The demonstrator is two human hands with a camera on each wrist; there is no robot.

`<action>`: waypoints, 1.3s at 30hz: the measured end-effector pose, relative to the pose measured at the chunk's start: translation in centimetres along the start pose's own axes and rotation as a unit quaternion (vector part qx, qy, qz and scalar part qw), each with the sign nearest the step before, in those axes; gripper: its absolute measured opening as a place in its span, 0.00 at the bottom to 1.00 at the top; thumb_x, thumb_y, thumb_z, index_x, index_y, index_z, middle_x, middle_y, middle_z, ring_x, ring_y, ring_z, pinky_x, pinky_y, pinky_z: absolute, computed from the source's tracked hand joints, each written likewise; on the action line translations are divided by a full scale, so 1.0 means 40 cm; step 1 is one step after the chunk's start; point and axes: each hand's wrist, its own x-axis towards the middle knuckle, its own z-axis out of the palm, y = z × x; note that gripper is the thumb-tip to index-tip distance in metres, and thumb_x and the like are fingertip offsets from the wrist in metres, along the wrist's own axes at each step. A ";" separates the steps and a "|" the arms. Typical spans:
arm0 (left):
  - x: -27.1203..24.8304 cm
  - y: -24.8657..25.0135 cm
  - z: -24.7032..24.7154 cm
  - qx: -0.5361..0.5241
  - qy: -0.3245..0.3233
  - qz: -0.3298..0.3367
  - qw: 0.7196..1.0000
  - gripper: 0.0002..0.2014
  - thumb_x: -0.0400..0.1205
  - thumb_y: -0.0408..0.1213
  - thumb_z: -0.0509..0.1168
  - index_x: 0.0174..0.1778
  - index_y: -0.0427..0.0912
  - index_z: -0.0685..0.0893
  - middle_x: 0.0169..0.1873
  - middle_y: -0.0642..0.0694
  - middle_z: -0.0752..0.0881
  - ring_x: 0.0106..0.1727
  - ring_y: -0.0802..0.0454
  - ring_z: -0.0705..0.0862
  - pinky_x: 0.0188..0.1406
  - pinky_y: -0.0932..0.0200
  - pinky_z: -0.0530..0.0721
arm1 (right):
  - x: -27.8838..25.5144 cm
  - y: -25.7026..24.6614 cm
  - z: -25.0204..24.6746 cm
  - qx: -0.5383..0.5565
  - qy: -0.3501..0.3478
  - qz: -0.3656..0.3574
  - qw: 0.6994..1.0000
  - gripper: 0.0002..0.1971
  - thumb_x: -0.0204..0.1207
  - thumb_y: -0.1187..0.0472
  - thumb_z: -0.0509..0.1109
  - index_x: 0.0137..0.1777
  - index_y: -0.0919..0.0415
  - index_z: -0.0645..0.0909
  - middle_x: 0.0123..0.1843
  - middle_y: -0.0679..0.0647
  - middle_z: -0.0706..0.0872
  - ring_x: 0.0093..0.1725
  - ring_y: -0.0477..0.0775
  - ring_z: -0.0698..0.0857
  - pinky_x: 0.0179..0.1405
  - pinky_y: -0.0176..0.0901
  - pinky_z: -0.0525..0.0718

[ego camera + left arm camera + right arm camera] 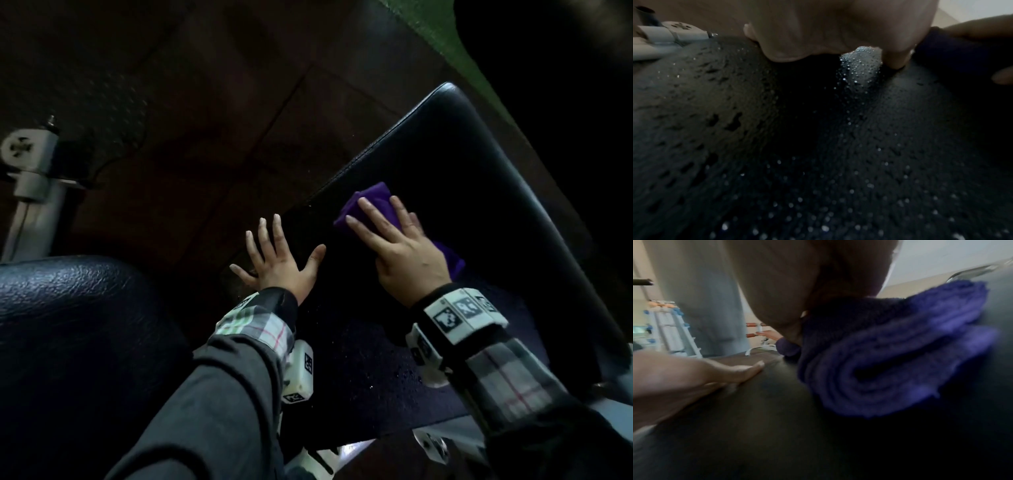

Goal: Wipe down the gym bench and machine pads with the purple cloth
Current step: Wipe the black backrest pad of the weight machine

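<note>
Two hands show from your head view: your left hand (279, 263) lies flat, fingers spread, on the black bench (479, 178); your right hand (400, 246) presses straight fingers on the folded purple cloth (371, 197). Left wrist alone reveals water droplets (859, 65). Right wrist alone shows a dumbbell rack (668, 327) beyond.

Dim head view with black corners, glinting droplets in left wrist view, right wrist view motion-blurred
</note>
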 end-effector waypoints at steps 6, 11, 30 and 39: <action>0.001 -0.002 -0.001 0.006 -0.006 -0.003 1.000 0.47 0.76 0.73 0.50 0.83 0.57 0.33 0.84 0.54 0.35 0.83 0.50 0.31 0.74 0.25 0.34 | 0.056 0.023 -0.037 0.052 0.028 0.098 0.993 0.36 0.75 0.65 0.60 0.81 0.41 0.56 0.84 0.43 0.49 0.83 0.66 0.45 0.80 0.58 0.46; 0.003 0.000 -0.001 0.004 -0.005 -0.003 1.000 0.47 0.76 0.73 0.50 0.83 0.58 0.34 0.84 0.54 0.35 0.83 0.50 0.32 0.74 0.25 0.33 | 0.068 0.002 -0.035 0.035 0.008 0.085 0.996 0.35 0.78 0.63 0.58 0.82 0.41 0.49 0.84 0.43 0.43 0.83 0.64 0.40 0.81 0.54 0.41; 0.005 -0.003 -0.005 0.006 -0.004 -0.002 1.000 0.46 0.77 0.72 0.51 0.84 0.57 0.36 0.84 0.54 0.39 0.84 0.49 0.34 0.75 0.25 0.35 | -0.558 -0.029 0.195 0.089 0.042 0.128 0.987 0.38 0.69 0.60 0.57 0.82 0.45 0.55 0.84 0.46 0.56 0.83 0.64 0.51 0.70 0.67 0.69; 0.006 -0.004 -0.007 0.000 0.012 0.003 1.000 0.45 0.77 0.72 0.52 0.84 0.57 0.40 0.85 0.52 0.42 0.84 0.49 0.37 0.75 0.25 0.36 | -0.554 -0.035 0.227 0.086 0.091 0.161 0.979 0.37 0.70 0.57 0.54 0.81 0.40 0.52 0.84 0.43 0.53 0.83 0.63 0.48 0.74 0.66 0.60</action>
